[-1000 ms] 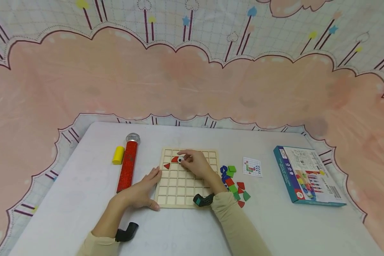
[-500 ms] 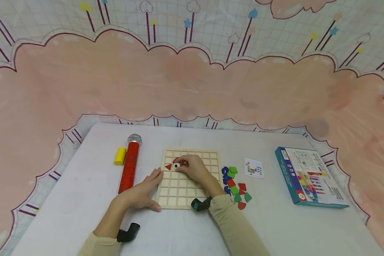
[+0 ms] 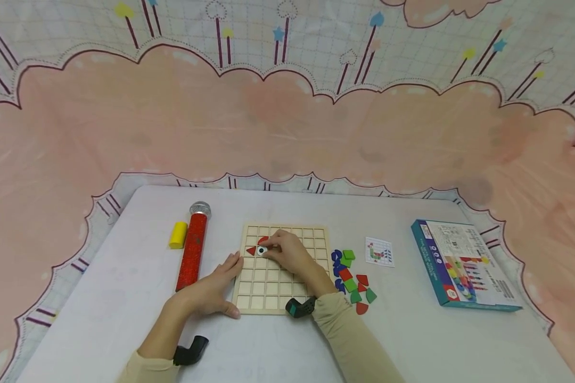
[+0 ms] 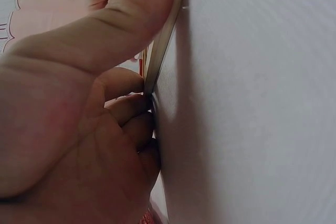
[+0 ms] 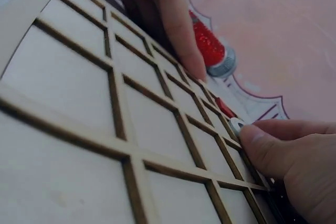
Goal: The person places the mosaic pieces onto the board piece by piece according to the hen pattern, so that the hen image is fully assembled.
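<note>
A wooden grid board (image 3: 257,288) lies on the white table. My left hand (image 3: 211,290) rests along its left side with straight fingers; the thumb lies by the lower left corner. In the left wrist view, that thumb (image 4: 136,9) presses against the board's edge. With thumb and index finger, my right hand (image 3: 291,256) pinches a round white eye piece with a black dot (image 3: 261,250) over an upper left cell. Just left of it sits a red triangle (image 3: 251,250), and a red rounded piece (image 3: 263,240) shows above, partly covered by the fingers.
Several blue, green and red pieces (image 3: 349,285) lie right of the board. A small pattern card (image 3: 379,251) is beyond them, and a teal-edged box (image 3: 467,266) at far right. Left stand a red microphone (image 3: 192,252) and a yellow cylinder (image 3: 178,235), both lying down.
My right hand has moved the eye piece slightly left and down, from beside the red rounded piece to beside the red triangle. The left hand has stayed at the board's edge.
</note>
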Action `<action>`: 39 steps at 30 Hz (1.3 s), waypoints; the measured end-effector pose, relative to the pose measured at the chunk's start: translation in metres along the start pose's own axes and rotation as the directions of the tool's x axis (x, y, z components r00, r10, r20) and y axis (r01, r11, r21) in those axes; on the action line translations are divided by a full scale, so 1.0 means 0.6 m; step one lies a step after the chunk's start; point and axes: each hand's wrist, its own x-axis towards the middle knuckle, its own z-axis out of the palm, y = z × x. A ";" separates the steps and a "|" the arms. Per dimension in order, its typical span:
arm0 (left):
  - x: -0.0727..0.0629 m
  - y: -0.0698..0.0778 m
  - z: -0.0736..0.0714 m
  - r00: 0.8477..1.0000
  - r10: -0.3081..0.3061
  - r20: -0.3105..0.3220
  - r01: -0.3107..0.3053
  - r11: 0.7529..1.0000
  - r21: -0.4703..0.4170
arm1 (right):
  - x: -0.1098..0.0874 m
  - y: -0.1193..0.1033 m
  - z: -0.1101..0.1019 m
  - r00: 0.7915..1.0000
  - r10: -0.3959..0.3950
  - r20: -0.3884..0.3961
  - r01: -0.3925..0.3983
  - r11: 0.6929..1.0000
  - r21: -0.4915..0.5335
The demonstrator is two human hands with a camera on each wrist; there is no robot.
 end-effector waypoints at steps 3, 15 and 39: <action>0.000 0.004 -0.001 1.000 0.016 -0.004 -0.016 1.000 0.003 | -0.004 0.001 -0.005 1.000 0.006 0.009 -0.006 1.000 0.008; -0.002 0.008 -0.005 1.000 0.024 -0.005 -0.024 1.000 0.003 | -0.005 -0.003 -0.007 1.000 0.012 -0.014 -0.012 1.000 0.003; -0.004 0.002 -0.003 1.000 0.023 0.001 -0.023 1.000 -0.011 | -0.002 -0.002 0.001 0.999 0.006 -0.040 -0.005 1.000 0.006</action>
